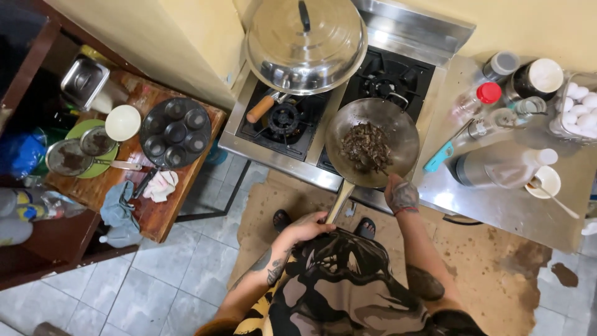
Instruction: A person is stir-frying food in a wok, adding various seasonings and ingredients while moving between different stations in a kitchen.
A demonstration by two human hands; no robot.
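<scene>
At nine o'clock a wooden side table [163,218] carries a dark moulded pan with round hollows [175,132], a white bowl [122,122] and a crumpled grey cloth [118,208]. Toward twelve o'clock a large steel lid [305,46] leans over the left burner of the stove [283,121]. Just below centre, the left hand [309,226] has its fingers curled tight around the handle of the wok [372,142], which sits at one o'clock holding dark stir-fried pieces [367,146]. The right hand [403,194] hovers at the wok's near rim, fingers bunched; what they pinch, I cannot tell. At three o'clock bottles and a tub of white eggs [578,102] crowd the steel counter [497,208].
</scene>
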